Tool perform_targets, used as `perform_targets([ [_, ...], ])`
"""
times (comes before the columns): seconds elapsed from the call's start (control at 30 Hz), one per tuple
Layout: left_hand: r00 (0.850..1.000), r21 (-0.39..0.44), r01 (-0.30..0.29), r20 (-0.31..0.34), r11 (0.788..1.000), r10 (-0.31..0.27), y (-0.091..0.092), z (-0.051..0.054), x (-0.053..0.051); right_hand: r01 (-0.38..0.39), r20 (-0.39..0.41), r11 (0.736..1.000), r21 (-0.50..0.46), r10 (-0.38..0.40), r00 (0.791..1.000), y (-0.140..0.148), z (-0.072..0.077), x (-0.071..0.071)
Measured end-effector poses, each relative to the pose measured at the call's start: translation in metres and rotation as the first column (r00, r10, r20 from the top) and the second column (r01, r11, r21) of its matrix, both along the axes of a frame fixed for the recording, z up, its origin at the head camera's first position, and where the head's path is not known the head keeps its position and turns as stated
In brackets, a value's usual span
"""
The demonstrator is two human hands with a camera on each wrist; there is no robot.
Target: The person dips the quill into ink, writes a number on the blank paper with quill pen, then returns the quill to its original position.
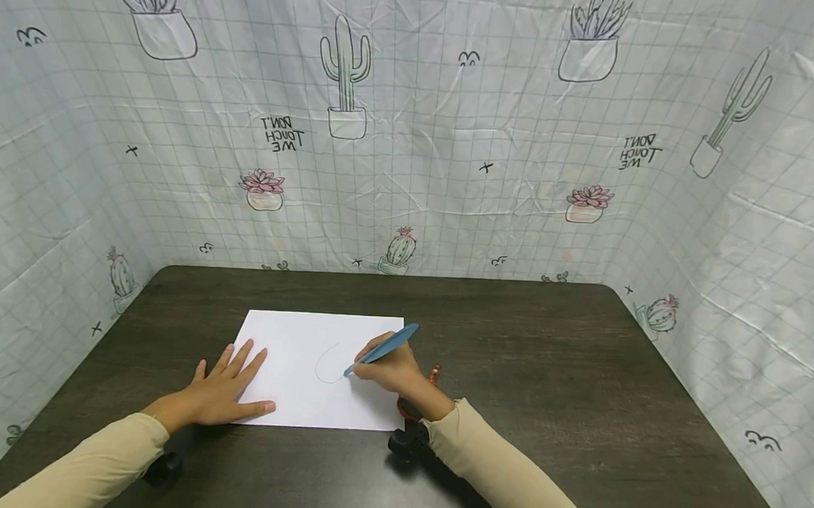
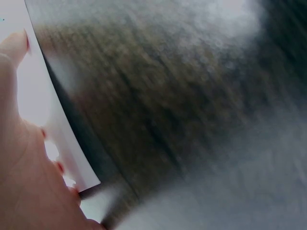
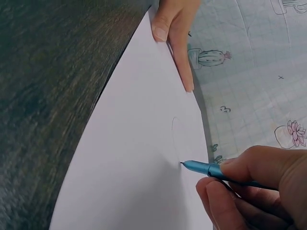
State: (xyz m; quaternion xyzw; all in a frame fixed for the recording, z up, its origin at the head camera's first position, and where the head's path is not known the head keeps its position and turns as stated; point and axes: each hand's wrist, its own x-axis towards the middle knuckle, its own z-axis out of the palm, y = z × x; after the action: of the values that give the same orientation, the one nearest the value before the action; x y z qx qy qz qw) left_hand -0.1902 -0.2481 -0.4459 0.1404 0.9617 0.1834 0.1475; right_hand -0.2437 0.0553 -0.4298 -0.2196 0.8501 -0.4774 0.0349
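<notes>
A white sheet of paper [image 1: 294, 336] lies on the dark table. My left hand [image 1: 223, 394] rests on its left edge with fingers spread and straight; in the left wrist view the thumb [image 2: 14, 48] lies on the sheet. My right hand [image 1: 394, 368] pinches a blue pen [image 1: 399, 336], which looks broad and leaf-shaped at its upper end. In the right wrist view the pen's dark tip [image 3: 182, 164] meets the paper. A thin, open curved line [image 1: 316, 365] runs leftward from near the tip. The fingers partly hide the pen's middle.
The dark wood-grain table [image 1: 579, 368] reaches back to a white cloth [image 1: 439, 149] printed with cacti and grid lines, which also hangs at both sides. A black object [image 1: 409, 442] shows by the right wrist, another black object [image 1: 163, 469] under the left forearm.
</notes>
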Motion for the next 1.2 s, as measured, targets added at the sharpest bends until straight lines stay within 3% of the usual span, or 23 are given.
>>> perform_targets([
  [0.23, 1.0, -0.009, 0.002, -0.012, 1.0, -0.002, 0.0, -0.001, 0.001, 0.067, 0.008, 0.998, 0.0, -0.067, 0.998, -0.001, -0.002, -0.003],
  [0.53, 1.0, 0.001, -0.002, -0.01, 1.0, 0.002, -0.001, -0.003, 0.0, 0.076, -0.006, 0.993, -0.094, -0.077, 0.997, -0.007, -0.007, -0.006],
  [0.77, 1.0, -0.004, -0.004, -0.008, 1.0, 0.004, 0.0, -0.002, 0.0, 0.117, -0.039, 0.988, -0.104, -0.122, 0.992, -0.014, -0.009, -0.007],
  [0.97, 1.0, -0.003, -0.001, -0.007, 1.0, 0.001, 0.0, -0.001, 0.0, 0.108, -0.038, 0.985, -0.136, -0.114, 0.993, -0.02, -0.009, -0.007],
  [1.2, 1.0, 0.004, -0.003, -0.02, 1.0, 0.003, -0.001, -0.003, 0.0, 0.16, 0.003, 0.984, -0.08, -0.16, 0.987, -0.028, -0.011, -0.003],
])
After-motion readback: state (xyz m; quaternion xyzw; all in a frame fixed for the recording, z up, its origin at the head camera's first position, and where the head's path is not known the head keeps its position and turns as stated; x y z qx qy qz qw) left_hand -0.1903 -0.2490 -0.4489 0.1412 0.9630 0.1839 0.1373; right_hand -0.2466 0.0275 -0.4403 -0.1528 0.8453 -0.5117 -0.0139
